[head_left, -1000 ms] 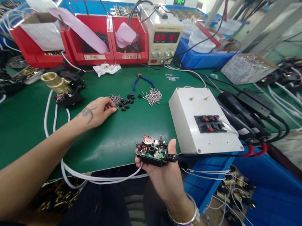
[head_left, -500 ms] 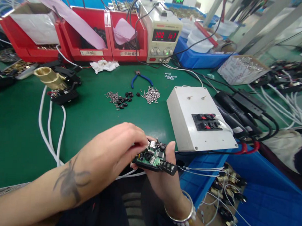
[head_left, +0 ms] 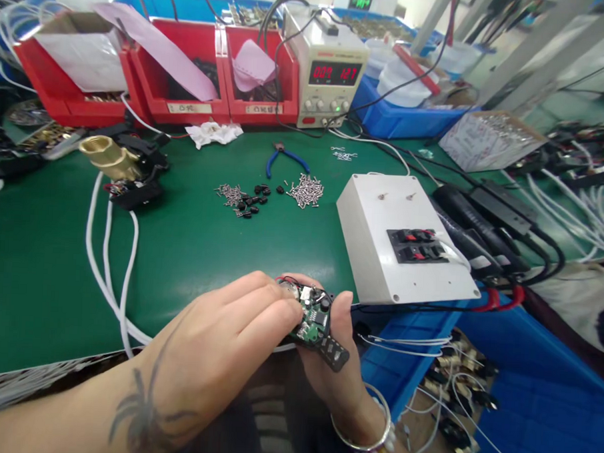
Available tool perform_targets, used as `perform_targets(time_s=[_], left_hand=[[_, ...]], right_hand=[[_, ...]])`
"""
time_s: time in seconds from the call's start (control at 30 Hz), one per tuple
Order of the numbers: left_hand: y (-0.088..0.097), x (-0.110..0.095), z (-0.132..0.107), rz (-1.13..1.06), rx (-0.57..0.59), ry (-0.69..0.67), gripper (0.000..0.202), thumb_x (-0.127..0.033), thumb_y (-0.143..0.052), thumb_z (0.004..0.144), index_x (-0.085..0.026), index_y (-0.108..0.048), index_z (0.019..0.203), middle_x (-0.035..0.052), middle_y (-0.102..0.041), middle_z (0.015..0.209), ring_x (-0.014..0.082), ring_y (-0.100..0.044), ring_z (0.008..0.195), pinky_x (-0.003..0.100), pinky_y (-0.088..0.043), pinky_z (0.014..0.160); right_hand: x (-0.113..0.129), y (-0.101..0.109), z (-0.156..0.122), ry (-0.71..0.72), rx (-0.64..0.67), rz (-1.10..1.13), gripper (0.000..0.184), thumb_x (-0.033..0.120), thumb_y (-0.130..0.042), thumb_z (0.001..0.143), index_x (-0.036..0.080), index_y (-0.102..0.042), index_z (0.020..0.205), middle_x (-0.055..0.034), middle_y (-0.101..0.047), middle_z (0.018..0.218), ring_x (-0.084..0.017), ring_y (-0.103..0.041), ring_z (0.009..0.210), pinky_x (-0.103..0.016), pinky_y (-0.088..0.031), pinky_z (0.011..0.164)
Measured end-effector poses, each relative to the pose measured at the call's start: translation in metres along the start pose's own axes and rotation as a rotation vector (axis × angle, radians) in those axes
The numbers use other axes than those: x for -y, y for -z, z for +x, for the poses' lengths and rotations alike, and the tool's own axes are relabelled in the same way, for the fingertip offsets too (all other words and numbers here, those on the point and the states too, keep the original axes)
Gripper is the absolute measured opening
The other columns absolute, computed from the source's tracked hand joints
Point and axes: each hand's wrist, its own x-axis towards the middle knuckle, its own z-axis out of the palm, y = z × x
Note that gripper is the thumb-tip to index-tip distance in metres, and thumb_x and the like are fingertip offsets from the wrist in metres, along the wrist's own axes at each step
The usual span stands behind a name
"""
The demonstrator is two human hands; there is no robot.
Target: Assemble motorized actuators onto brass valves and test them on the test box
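A green circuit board sits in a small black housing with a ribbed black end piece. My right hand, with a bracelet at the wrist, cradles the housing from below, its thumb upright along the right side. From the left, my left hand reaches over the board with its fingers pressed together on the left part. Those fingers hide that part and whatever may be under the fingertips. A red wire loops at the board's far edge.
Small screws, black parts and blue-handled pliers lie ahead. A brass valve body with cables stands left. A grey switch box is right, above a blue bin. Behind are red bins and a power supply.
The left hand has shifted further over the board, covering more of its left part. The housing has turned, its ribbed end now pointing lower. The power supply's red digits have changed.
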Motion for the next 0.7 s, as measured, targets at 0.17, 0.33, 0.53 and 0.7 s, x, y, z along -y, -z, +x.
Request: perform_targets(time_s=[0.17,0.33,0.53,0.7], left_hand=[[-0.003,-0.002,-0.01,0.078,-0.015,-0.147,0.024,-0.014,-0.035,0.109,-0.014,-0.059,0.109,0.0044,-0.079,0.101,0.0134,-0.07,0.097,0.02,-0.055,0.095],[-0.027,0.003,-0.026,0.118,-0.03,0.113,0.045,-0.051,-0.053,0.103,-0.018,-0.049,0.133,0.013,-0.074,0.123,0.0247,-0.071,0.114,0.035,-0.062,0.096],[-0.069,0.021,-0.038,-0.041,-0.129,0.517,0.055,-0.07,-0.057,0.093,-0.026,-0.053,0.125,0.0055,-0.071,0.107,0.0227,-0.074,0.086,0.034,-0.064,0.075],[-0.091,0.031,-0.035,-0.083,-0.177,0.592,0.06,-0.071,-0.057,0.091,-0.022,-0.053,0.126,0.0077,-0.067,0.107,0.0237,-0.071,0.082,0.036,-0.062,0.069]], right_hand=[[0.0,0.001,-0.001,-0.01,-0.067,0.099,0.062,0.078,-0.067,0.087,0.022,-0.072,0.113,-0.005,-0.072,0.108,-0.018,-0.068,0.098,-0.029,-0.054,0.092],[0.012,0.007,-0.008,-0.151,-0.016,0.022,0.082,0.089,-0.051,0.086,0.025,-0.066,0.135,-0.0085,-0.072,0.118,-0.024,-0.069,0.107,-0.044,-0.051,0.107],[0.087,0.063,-0.038,0.16,-0.187,-0.563,0.025,0.046,-0.076,0.094,0.022,-0.081,0.09,-0.0039,-0.074,0.087,-0.015,-0.068,0.08,-0.026,-0.057,0.08],[0.128,0.134,-0.038,0.538,-0.652,-0.098,0.04,0.041,-0.097,0.067,0.014,-0.073,0.083,0.0039,-0.059,0.066,-0.004,-0.043,0.051,-0.013,-0.044,0.048]])
